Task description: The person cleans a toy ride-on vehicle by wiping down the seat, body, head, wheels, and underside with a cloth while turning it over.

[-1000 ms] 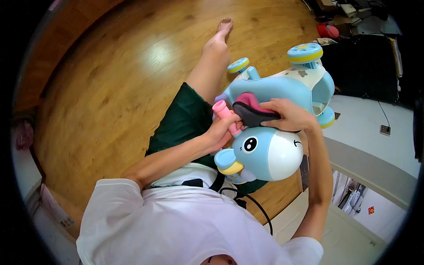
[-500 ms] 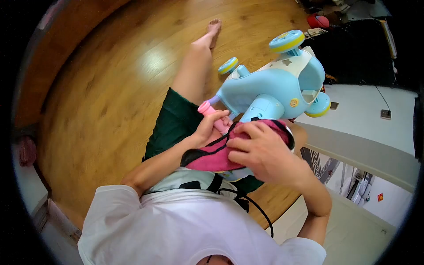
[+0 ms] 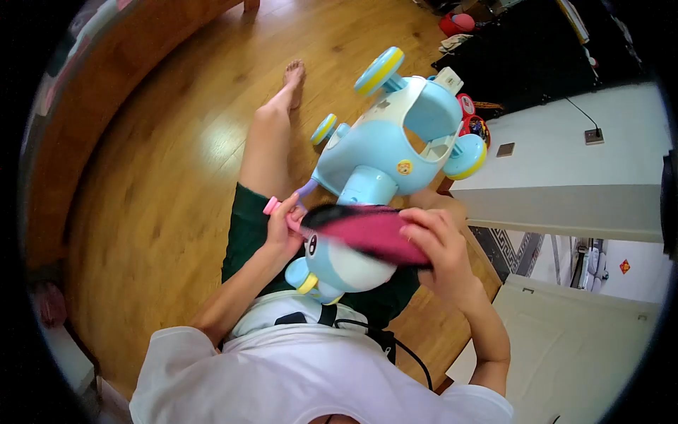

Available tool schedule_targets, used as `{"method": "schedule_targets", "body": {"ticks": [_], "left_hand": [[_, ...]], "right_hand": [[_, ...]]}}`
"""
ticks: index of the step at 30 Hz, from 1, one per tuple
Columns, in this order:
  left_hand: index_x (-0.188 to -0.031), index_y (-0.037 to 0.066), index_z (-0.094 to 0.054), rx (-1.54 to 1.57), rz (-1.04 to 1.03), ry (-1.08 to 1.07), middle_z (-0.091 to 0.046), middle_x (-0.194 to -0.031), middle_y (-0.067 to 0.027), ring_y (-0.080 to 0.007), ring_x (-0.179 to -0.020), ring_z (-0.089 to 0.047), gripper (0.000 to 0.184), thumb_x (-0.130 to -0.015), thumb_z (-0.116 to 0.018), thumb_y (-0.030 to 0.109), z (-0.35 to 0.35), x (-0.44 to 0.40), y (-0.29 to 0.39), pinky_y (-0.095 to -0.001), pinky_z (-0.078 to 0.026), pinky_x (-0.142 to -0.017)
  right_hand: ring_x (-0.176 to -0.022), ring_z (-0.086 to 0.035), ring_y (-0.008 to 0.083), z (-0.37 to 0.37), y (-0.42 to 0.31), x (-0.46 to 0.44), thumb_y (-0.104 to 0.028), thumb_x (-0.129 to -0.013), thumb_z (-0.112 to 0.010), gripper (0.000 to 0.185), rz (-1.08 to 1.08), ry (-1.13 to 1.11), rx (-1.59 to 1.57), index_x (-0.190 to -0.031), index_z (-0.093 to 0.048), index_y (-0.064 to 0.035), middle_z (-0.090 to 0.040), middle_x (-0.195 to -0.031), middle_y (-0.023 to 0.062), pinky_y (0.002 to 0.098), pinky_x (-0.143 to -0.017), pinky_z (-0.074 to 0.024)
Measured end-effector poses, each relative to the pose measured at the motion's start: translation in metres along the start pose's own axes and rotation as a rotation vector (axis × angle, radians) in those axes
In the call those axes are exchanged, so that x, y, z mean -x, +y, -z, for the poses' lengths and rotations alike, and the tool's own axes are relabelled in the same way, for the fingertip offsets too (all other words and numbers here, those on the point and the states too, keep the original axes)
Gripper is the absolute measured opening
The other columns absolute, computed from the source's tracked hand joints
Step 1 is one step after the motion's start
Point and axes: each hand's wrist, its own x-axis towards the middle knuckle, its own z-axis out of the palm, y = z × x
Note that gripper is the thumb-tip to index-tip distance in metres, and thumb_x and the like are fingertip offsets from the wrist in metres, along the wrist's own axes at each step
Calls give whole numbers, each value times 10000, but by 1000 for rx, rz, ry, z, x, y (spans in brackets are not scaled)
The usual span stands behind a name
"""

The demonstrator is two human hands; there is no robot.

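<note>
A light blue and white ride-on toy point(image 3: 360, 155) with yellow-rimmed wheels lies tipped over my lap and legs. Its rounded head point(image 3: 353, 267), with a painted eye, faces up close to my body. My left hand point(image 3: 284, 230) is closed around the pink handlebar point(image 3: 271, 205) on the toy's left side. In my right hand point(image 3: 439, 244) is a dark pink cloth point(image 3: 374, 237) with black edging, blurred by motion. The cloth spreads over the upper part of the head, partly hiding it; whether all of it touches cannot be seen.
Wooden floor point(image 3: 169, 177) surrounds my outstretched leg point(image 3: 265, 148). To the right stands a white wall point(image 3: 544, 162) with sockets, above a pale ledge. Red toys point(image 3: 474, 127) lie beyond the ride-on toy, beside a black surface point(image 3: 522, 63). A black cable point(image 3: 417, 357) hangs at my waist.
The cloth has swung up and to the right, uncovering the toy's head and eye. The toy and handlebar appear further left as the view shifted. My left hand still grips the handlebar.
</note>
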Motion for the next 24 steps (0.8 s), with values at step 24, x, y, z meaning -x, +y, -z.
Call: {"method": "schedule_targets", "body": {"ticks": [24], "left_hand": [[-731, 48, -625, -2283, -826, -581, -640, -684, -167, -323, -620, -644, 380, -957, -532, 340, -43, -15, 36, -430, -499, -551]], "right_hand": [[-1037, -528, 295, -33, 149, -141, -71, -700, -609, 224, -90, 138, 709, -920, -645, -87, -620, -1032, 89, 416, -734, -454]]}}
